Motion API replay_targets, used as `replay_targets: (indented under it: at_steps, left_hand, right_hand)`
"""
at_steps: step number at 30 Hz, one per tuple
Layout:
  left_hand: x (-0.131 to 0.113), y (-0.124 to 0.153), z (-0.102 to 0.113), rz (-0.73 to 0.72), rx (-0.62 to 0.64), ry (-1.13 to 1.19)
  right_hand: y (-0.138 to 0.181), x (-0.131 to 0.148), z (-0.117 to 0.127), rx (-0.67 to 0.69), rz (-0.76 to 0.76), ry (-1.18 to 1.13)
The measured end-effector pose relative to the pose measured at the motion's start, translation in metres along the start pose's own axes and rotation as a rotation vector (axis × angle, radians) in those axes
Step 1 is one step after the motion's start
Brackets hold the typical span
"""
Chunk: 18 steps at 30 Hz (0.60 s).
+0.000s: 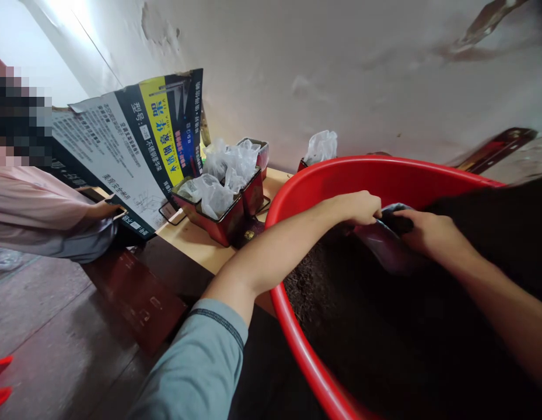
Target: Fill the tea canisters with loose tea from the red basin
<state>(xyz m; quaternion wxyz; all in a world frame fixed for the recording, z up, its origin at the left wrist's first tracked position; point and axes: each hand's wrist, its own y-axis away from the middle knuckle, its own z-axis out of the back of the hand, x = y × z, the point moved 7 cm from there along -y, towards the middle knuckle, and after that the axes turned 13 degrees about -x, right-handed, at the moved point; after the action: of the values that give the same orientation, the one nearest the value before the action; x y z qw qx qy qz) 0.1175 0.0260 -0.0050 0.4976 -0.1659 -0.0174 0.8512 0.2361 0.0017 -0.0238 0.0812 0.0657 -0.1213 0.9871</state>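
A large red tub (292,350) holds a mass of dark, loose soil (314,291). Over that soil, a thin translucent plastic bag (382,248) hangs with its mouth spread. My left hand (362,208) reaches across the tub's rim and pinches the bag's edge from the left. From the right, my right hand (430,230) is at the bag's mouth, fingers curled round a dark clump of soil (397,223). Its fingertips are partly hidden by the soil and bag.
Several red boxes (222,227) with clear plastic bags (216,195) inside stand on a pale tabletop (189,236) to the left. Behind them leans a printed cardboard sheet (135,140). Another person (47,210) stands at the far left; a wall (362,87) rises behind the tub.
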Motion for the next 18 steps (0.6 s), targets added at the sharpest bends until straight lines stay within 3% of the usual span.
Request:
replay_targets:
  at_steps: [5, 11, 13, 16, 18]
  left_hand:
    - [0.005, 0.002, 0.001, 0.072, 0.008, 0.066]
    - [-0.003, 0.007, 0.005, 0.039, 0.055, 0.018]
    - [-0.004, 0.009, 0.005, 0.042, 0.075, 0.009]
    - [-0.005, 0.010, 0.006, 0.041, 0.067, -0.008]
    - [-0.005, 0.010, 0.006, 0.029, 0.065, -0.027]
  right_hand:
    - [0.007, -0.006, 0.008, -0.096, 0.017, 0.174]
    - [0.035, 0.018, 0.026, -0.317, 0.327, 0.096]
    - [0.038, 0.018, 0.023, -0.277, 0.287, 0.083]
    - [0.033, 0.004, 0.009, -0.093, 0.104, 0.029]
    - [0.029, -0.002, 0.007, -0.065, 0.057, -0.034]
